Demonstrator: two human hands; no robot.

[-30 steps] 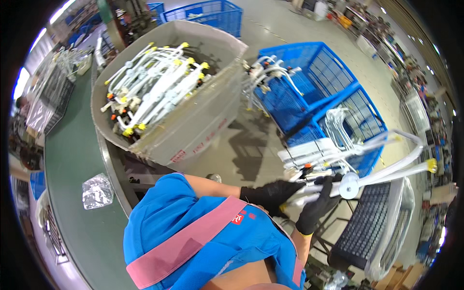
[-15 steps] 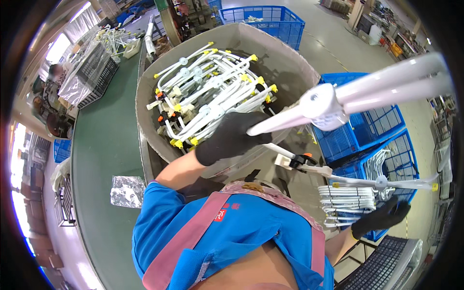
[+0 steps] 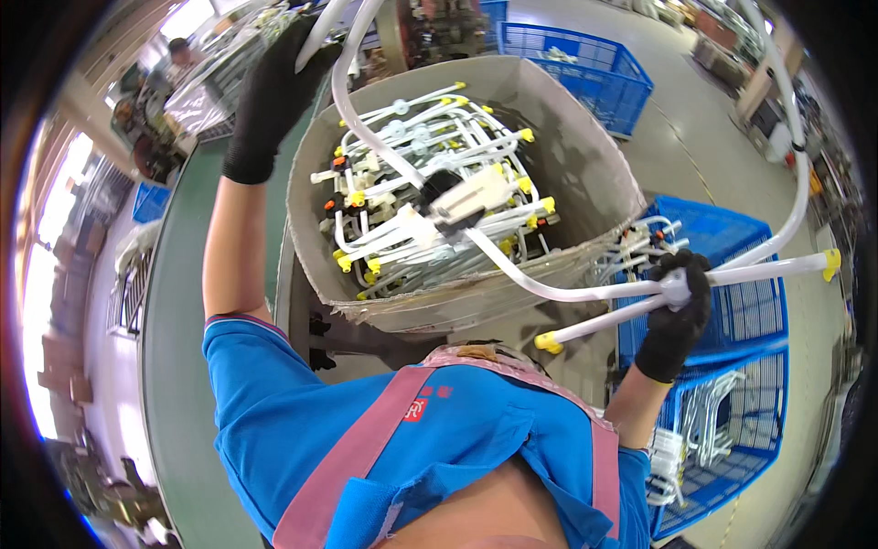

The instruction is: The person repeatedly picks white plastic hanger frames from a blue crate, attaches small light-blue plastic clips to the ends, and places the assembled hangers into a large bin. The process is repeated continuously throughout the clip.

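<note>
A white tubular folding frame (image 3: 549, 290) with yellow end caps stretches across the view between my hands. My left hand (image 3: 274, 101), in a black glove, is raised at the upper left and wrapped round a tube of it. My right hand (image 3: 679, 320), also gloved in black, grips the frame at its round white pivot (image 3: 675, 287), where two tubes cross. A pale clip with black parts (image 3: 462, 199) sits on the frame over the box. Below it, a large cardboard box (image 3: 585, 183) holds several similar white frames (image 3: 457, 151) with yellow caps.
Blue plastic crates (image 3: 777, 403) stand at the right, one holding white tube frames (image 3: 709, 421). Another blue crate (image 3: 585, 69) is behind the box. A green-topped bench (image 3: 178, 366) runs along the left. A person (image 3: 183, 55) is at the far left.
My left hand has moved up and left from the box's near side, holding a tube. My right hand, empty and lower before, has risen and closed on the pivot. The frame now spans the box.
</note>
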